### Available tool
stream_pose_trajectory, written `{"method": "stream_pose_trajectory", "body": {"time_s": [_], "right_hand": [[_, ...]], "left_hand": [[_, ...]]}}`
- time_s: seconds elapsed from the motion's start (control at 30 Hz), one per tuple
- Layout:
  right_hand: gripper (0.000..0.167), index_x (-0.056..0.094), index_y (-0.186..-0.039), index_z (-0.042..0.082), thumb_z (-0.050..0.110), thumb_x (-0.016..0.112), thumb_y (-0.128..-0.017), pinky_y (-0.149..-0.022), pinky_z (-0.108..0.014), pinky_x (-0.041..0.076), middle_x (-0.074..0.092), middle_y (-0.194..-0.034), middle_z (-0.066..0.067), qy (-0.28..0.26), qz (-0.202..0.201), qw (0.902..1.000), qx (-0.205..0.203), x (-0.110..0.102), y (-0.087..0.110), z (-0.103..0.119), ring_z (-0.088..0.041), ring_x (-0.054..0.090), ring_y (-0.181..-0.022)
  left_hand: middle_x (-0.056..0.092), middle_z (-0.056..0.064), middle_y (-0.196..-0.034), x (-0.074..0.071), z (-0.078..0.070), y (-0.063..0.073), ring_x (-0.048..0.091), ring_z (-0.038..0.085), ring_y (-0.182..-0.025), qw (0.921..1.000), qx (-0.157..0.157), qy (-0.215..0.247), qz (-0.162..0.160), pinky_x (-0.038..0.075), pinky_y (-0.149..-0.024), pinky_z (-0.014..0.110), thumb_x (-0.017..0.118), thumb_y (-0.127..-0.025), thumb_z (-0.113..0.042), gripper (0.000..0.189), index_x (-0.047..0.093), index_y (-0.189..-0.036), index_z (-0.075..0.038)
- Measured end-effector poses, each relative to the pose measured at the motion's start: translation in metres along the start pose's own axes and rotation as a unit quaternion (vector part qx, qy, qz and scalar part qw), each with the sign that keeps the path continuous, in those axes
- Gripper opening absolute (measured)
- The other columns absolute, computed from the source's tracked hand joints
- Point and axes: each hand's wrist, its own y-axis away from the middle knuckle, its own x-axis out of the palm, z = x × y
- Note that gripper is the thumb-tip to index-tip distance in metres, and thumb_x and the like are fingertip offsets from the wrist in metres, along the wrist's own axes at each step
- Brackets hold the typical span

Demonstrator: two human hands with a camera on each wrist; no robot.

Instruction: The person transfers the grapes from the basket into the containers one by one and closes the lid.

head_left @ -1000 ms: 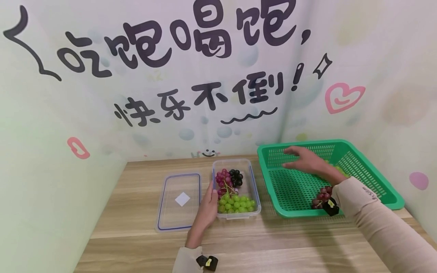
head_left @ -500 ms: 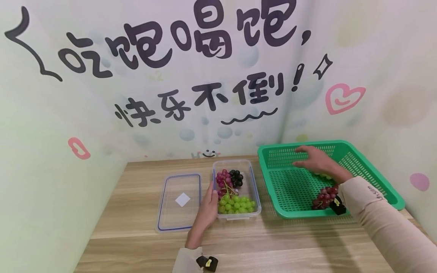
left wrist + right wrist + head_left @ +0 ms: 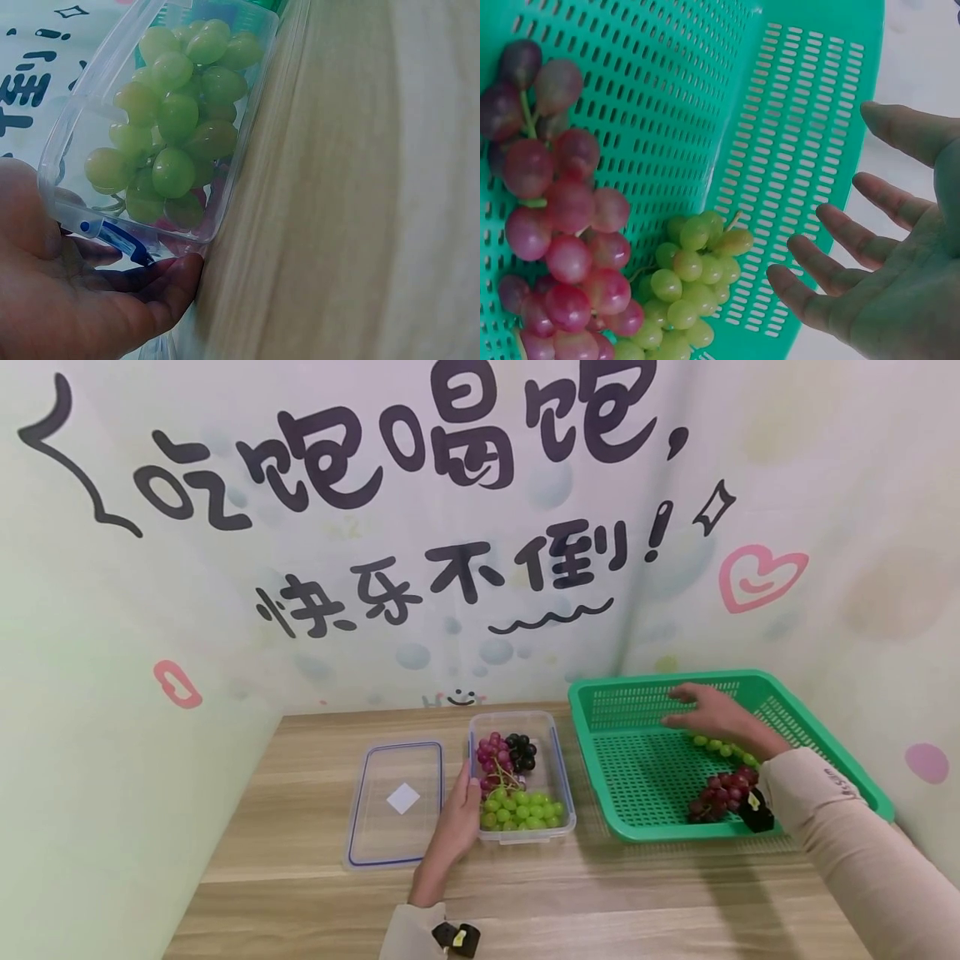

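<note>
Two bare grips over one wood-grain surface (image 3: 300, 910), and first to the left grip (image 3: 456, 818): clamped on the left side of the clear box (image 3: 525, 837), thumb up by the rim, fingers against the outer wall, right by a blue strip (image 3: 124, 244) in the left wrist view. Box upright on the surface, centre stage, and well stocked: red grapes (image 3: 492, 750) at the far left, black grapes (image 3: 522, 753) right up beside them, green grapes (image 3: 528, 810) across the near end, and a pale stem (image 3: 501, 778) poking up in between.

Over to the right grip (image 3: 708, 710), up above the green basket (image 3: 633, 777) towards its far wall: fingers apart, straight and well spread, thumb clear of the rest. Just below the wrist, a green bunch (image 3: 723, 748); nearer the front edge, a dark red bunch (image 3: 720, 795), close beside the green one, both down in the basket.

Flat on the surface to the left of the box, the lid (image 3: 386, 837), blue line all round, white label (image 3: 402, 798) in the middle. Beige sleeves (image 3: 847, 835) on both arms, a black band (image 3: 453, 937) at each wrist. And behind it all, a pale wall (image 3: 345, 685) with big black characters (image 3: 472, 427) across it.
</note>
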Motion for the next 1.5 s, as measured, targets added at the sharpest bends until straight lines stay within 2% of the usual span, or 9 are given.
{"method": "stream_pose_trajectory", "body": {"time_s": [0.27, 0.5, 0.83, 1.1, 1.37, 1.5], "right_hand": [[0.071, 0.035, -0.145, -0.013, 0.034, 0.06, -0.098, -0.095, -0.067, 0.045, 0.036, -0.144, -0.041, 0.004, 0.001, 0.9999, 0.011, -0.004, 0.001, -0.011, -0.059, 0.04, -0.126], [0.074, 0.029, -0.147, -0.014, 0.036, 0.057, -0.1, -0.094, -0.069, 0.043, 0.03, -0.147, -0.041, -0.013, 0.011, 0.9994, 0.03, -0.007, 0.003, -0.026, -0.06, 0.035, -0.127], [0.072, 0.029, -0.145, -0.016, 0.035, 0.055, -0.101, -0.09, -0.067, 0.046, 0.029, -0.143, -0.046, -0.014, 0.019, 0.9988, 0.044, -0.01, 0.003, -0.03, -0.062, 0.036, -0.124], [0.078, 0.023, -0.146, -0.019, 0.036, 0.055, -0.101, -0.091, -0.068, 0.045, 0.025, -0.142, -0.049, -0.024, 0.029, 0.9978, 0.054, -0.012, 0.003, -0.034, -0.064, 0.033, -0.125], [0.077, 0.023, -0.145, -0.02, 0.034, 0.055, -0.101, -0.088, -0.067, 0.047, 0.029, -0.139, -0.05, -0.013, 0.018, 0.998, 0.058, -0.012, 0.002, -0.039, -0.063, 0.038, -0.122], [0.08, 0.016, -0.147, -0.021, 0.032, 0.056, -0.101, -0.091, -0.07, 0.043, 0.022, -0.142, -0.049, -0.021, 0.018, 0.9977, 0.062, -0.012, 0.003, -0.042, -0.064, 0.034, -0.124]], "left_hand": [[0.019, 0.026, -0.161, 0.0, 0.001, 0.0, 0.019, 0.045, -0.148, 1.0, 0.007, 0.002, 0.001, 0.015, -0.121, 0.058, 0.025, -0.11, -0.019, 0.053, 0.015, -0.157, 0.002], [0.019, 0.024, -0.162, 0.0, 0.0, 0.002, 0.019, 0.043, -0.149, 1.0, 0.0, 0.006, 0.005, 0.016, -0.122, 0.056, 0.025, -0.11, -0.02, 0.053, 0.014, -0.158, 0.0], [0.018, 0.024, -0.162, -0.001, 0.003, 0.002, 0.019, 0.042, -0.149, 1.0, 0.004, 0.004, 0.005, 0.016, -0.122, 0.056, 0.025, -0.11, -0.022, 0.053, 0.014, -0.158, 0.0], [0.018, 0.023, -0.162, 0.0, 0.004, 0.003, 0.018, 0.043, -0.149, 1.0, -0.002, 0.001, 0.001, 0.015, -0.121, 0.056, 0.025, -0.11, -0.021, 0.053, 0.015, -0.157, 0.0], [0.017, 0.025, -0.162, 0.001, 0.004, 0.004, 0.016, 0.043, -0.149, 1.0, 0.001, 0.003, 0.007, 0.014, -0.121, 0.057, 0.024, -0.11, -0.021, 0.053, 0.014, -0.157, 0.001], [0.016, 0.024, -0.162, 0.001, 0.004, 0.004, 0.016, 0.043, -0.149, 0.9999, -0.001, 0.006, 0.011, 0.014, -0.122, 0.056, 0.024, -0.11, -0.021, 0.053, 0.013, -0.157, 0.001]]}}
